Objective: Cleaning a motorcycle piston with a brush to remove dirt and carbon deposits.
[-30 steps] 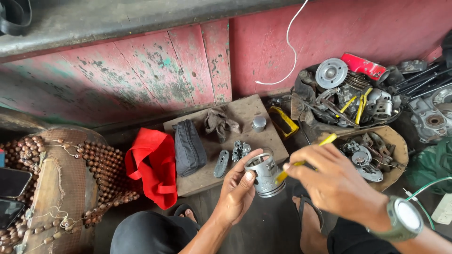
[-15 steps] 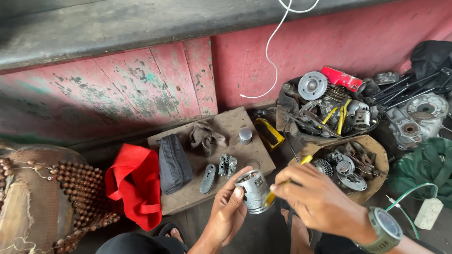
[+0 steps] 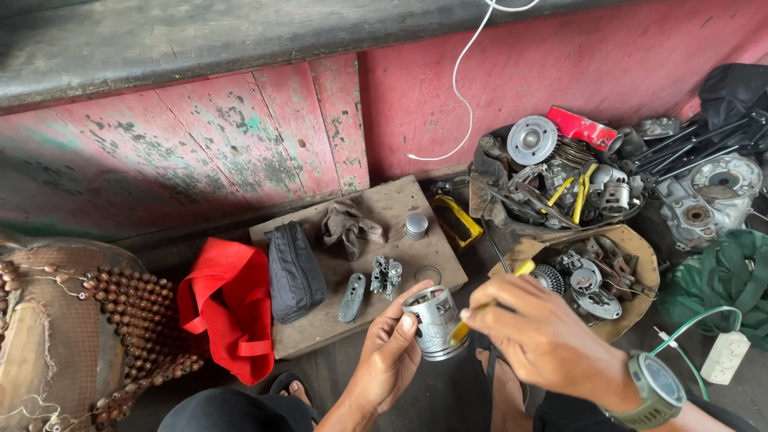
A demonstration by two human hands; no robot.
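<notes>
My left hand (image 3: 390,358) grips a silver metal piston (image 3: 436,322), a short hollow cylinder, just in front of a wooden board (image 3: 416,258). My right hand (image 3: 544,340), with a green watch on the wrist, holds a yellow-handled tool (image 3: 486,308) whose tip rests against the piston's side. On the board lie a small carburettor part (image 3: 386,275), a grey flat metal piece (image 3: 352,297), a thin ring (image 3: 429,274), a small silver cap (image 3: 416,226), a dirty rag (image 3: 350,226) and a black pouch (image 3: 293,271).
A red bag (image 3: 230,308) lies left of the board, beside a beaded seat cover (image 3: 96,320). Right of the board stand a black tub (image 3: 560,180) and a brown tray (image 3: 636,256) of metal engine parts. An engine case (image 3: 708,200), green cloth (image 3: 724,280), white power strip (image 3: 722,357) and red wall (image 3: 560,64) lie beyond.
The view has shifted left and slightly down. Both hands stay on the piston and the yellow tool, which now sits closer against the piston's side.
</notes>
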